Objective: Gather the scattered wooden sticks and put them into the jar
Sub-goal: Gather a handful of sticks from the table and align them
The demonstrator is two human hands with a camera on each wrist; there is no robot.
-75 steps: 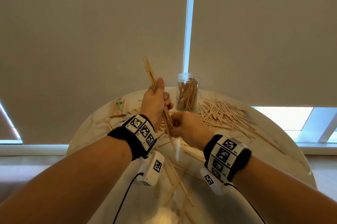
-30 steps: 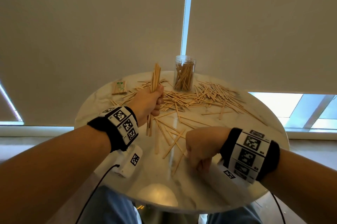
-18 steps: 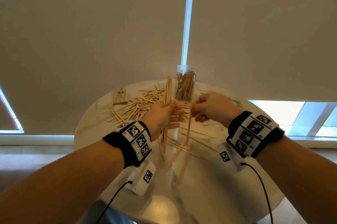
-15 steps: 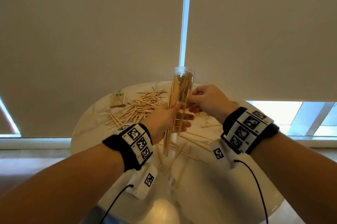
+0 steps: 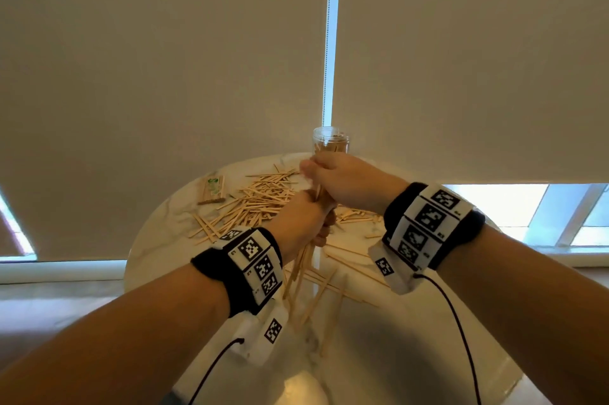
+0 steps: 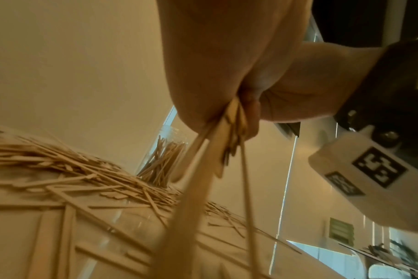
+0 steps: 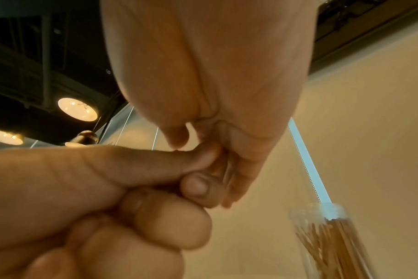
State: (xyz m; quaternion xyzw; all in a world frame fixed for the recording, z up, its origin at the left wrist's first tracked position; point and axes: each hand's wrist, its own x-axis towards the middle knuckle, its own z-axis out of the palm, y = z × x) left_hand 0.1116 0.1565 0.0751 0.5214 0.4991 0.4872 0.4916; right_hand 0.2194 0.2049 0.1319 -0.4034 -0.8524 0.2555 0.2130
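My left hand (image 5: 311, 218) grips a bundle of wooden sticks (image 5: 301, 267) upright above the table's middle; the lower ends hang below the fist. In the left wrist view the bundle (image 6: 229, 136) sticks out from under my curled fingers. My right hand (image 5: 329, 178) is curled over the bundle's top, directly above the left fist and touching it. The clear jar (image 5: 330, 144), partly filled with sticks, stands just behind both hands; it also shows as the jar (image 6: 164, 160) and the jar (image 7: 332, 243). Loose sticks (image 5: 260, 200) lie scattered on the round table (image 5: 158, 239).
More loose sticks (image 5: 333, 276) lie under and right of my hands. A small packet of sticks (image 5: 212, 188) rests at the table's back left. Window blinds (image 5: 164, 58) hang close behind the table. Cables run from both wrist cameras over the near edge.
My right hand came up from the near table with picked sticks, joined them to the bundle, and now closes over its top. Both hands stand closer to the jar.
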